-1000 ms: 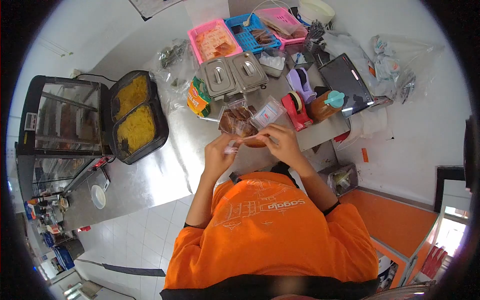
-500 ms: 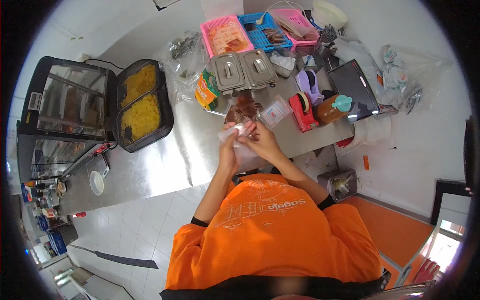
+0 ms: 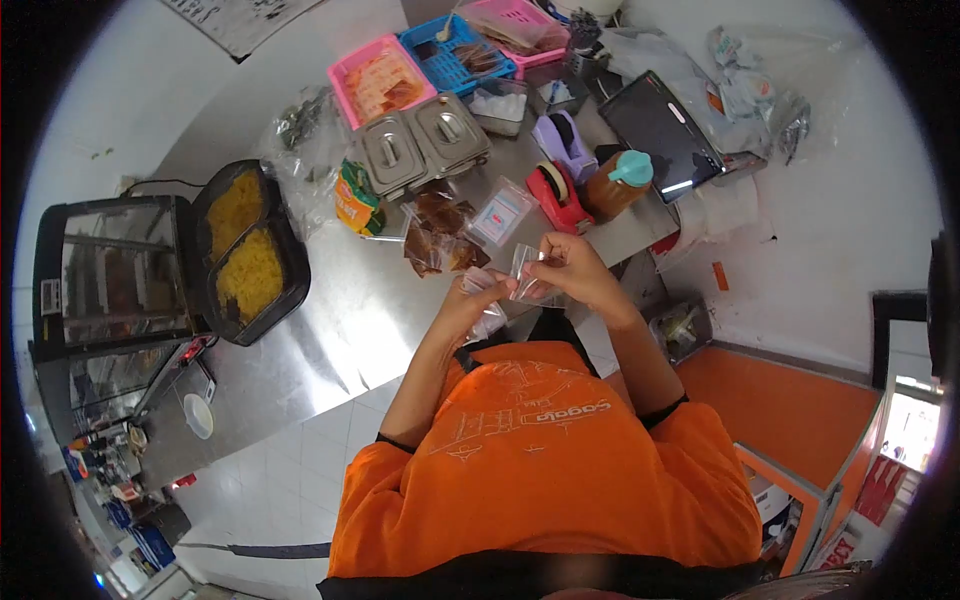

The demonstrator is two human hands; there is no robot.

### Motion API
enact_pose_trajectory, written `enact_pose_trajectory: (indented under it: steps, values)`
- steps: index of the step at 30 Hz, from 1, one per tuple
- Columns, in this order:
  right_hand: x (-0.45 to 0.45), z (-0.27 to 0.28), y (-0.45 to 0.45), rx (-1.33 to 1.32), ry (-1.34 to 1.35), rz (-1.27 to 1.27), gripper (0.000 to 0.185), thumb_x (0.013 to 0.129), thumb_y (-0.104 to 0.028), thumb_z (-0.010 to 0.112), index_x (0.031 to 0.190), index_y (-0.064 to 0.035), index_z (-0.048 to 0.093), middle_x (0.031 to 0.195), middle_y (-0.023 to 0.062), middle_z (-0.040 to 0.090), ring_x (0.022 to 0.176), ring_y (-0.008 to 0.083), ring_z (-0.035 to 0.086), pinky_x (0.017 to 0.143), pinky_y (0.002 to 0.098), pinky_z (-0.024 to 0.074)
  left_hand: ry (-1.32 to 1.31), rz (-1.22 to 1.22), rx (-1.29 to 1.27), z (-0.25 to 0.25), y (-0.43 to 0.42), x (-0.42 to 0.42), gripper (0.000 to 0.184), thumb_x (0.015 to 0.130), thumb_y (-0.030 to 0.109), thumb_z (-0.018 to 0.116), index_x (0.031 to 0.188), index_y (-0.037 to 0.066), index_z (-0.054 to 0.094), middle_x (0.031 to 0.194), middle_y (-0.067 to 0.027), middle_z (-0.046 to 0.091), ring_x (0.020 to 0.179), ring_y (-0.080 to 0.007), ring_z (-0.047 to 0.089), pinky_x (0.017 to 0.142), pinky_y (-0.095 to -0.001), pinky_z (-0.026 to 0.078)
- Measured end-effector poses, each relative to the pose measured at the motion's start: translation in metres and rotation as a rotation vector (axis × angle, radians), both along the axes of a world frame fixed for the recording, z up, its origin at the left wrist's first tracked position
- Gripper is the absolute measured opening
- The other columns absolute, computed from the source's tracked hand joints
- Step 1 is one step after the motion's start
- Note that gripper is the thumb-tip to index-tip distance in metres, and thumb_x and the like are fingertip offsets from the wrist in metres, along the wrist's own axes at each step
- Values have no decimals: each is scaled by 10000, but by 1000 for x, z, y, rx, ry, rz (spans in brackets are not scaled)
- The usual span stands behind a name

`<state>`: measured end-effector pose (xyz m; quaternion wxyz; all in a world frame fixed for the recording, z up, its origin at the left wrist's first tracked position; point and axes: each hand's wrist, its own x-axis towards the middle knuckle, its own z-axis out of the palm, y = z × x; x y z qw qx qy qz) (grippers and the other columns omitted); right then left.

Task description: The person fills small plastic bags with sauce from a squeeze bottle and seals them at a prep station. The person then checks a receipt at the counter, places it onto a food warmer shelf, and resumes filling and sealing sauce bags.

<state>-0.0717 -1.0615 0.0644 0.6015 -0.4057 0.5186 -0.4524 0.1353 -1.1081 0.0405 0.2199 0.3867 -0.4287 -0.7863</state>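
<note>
Clear plastic covers the fingers of my left hand (image 3: 468,308), which is closed on a bunch of thin plastic bags (image 3: 488,322). My right hand (image 3: 582,274) pinches a small clear plastic bag (image 3: 522,264) by its side, and the left fingertips meet the bag's lower edge. Just beyond the hands, flat sachets of brown sauce (image 3: 440,238) lie in a pile on the steel counter (image 3: 350,290). Beside that pile is a labelled clear packet (image 3: 502,212).
Behind the sachets stand two lidded steel containers (image 3: 425,143) and a green-and-orange pouch (image 3: 358,200). A red tape dispenser (image 3: 560,200), a sauce bottle (image 3: 615,188) and a tablet (image 3: 660,135) are at the right. Black trays of yellow food (image 3: 250,275) sit at the left.
My hands have moved apart, the right one going rightward with a small bag stretched between them. The camera's view has shifted, and more of the brown sachets shows.
</note>
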Motion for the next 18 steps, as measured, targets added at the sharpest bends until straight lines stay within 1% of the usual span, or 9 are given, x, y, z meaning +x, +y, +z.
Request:
enact_pose_trajectory:
  steps: [1, 2, 4, 7, 8, 10, 14, 16, 18]
  values:
    - [-6, 9, 3, 21, -29, 26, 162, 876, -86, 668, 883, -14, 523, 829, 60, 637, 674, 95, 632, 579, 228, 510, -48, -43, -69, 5, -1, -6, 155, 836, 152, 712, 919, 26, 674, 828, -10, 650, 751, -75, 561, 657, -222, 434]
    - [-9, 18, 5, -202, 352, -109, 176, 866, -98, 681, 889, -11, 530, 839, 56, 639, 707, 94, 629, 596, 230, 502, -95, -83, -140, 8, -2, -13, 143, 829, 132, 717, 912, 23, 676, 815, -10, 651, 731, -75, 562, 657, -219, 436]
    - [-9, 30, 8, -640, 1119, -378, 208, 847, -122, 706, 901, -3, 543, 859, 47, 642, 775, 91, 621, 630, 233, 486, -96, 10, -276, 4, 1, -28, 136, 822, 108, 724, 898, 10, 668, 806, -9, 652, 709, -75, 562, 656, -212, 440]
    - [-17, 29, 26, -358, 639, -208, 171, 875, -121, 675, 907, 5, 564, 880, 19, 637, 806, 84, 603, 661, 236, 486, -9, 52, -399, 5, 11, -57, 124, 829, 86, 719, 871, -5, 645, 805, -16, 655, 712, -79, 580, 652, -207, 453]
    - [-23, 19, 30, -285, 452, -198, 157, 884, -119, 664, 905, 5, 570, 867, 22, 634, 783, 84, 599, 650, 238, 484, 34, 46, -425, 7, 15, -67, 123, 835, 80, 714, 861, -10, 636, 807, -19, 655, 719, -82, 589, 651, -206, 459]
    - [-39, -2, 35, -152, 81, -174, 135, 902, -116, 640, 899, 7, 584, 839, 28, 630, 737, 85, 593, 629, 241, 481, 113, -1, -255, 11, 19, -87, 113, 843, 62, 701, 851, -12, 616, 817, -34, 655, 733, -90, 603, 656, -212, 471]
    - [-89, 4, 50, -94, -59, -84, 147, 922, -129, 612, 872, 6, 585, 780, 39, 615, 671, 79, 578, 589, 238, 472, 207, -113, -28, 28, 26, -124, 115, 896, 92, 643, 868, -6, 588, 843, -61, 652, 783, -110, 625, 690, -232, 489]
    - [-112, 7, 57, -99, -114, -9, 156, 931, -140, 599, 880, 6, 581, 762, 48, 613, 645, 75, 577, 574, 239, 472, 199, -222, -91, 36, 31, -145, 152, 926, 146, 607, 885, 1, 585, 827, -53, 640, 778, -108, 611, 709, -237, 479]
    - [-136, 17, 64, -47, -16, 83, 164, 940, -155, 582, 888, 0, 580, 754, 45, 612, 628, 76, 577, 561, 239, 469, 158, -303, -219, 35, 36, -163, 190, 952, 192, 571, 897, 10, 580, 813, -42, 626, 767, -108, 593, 719, -244, 468]
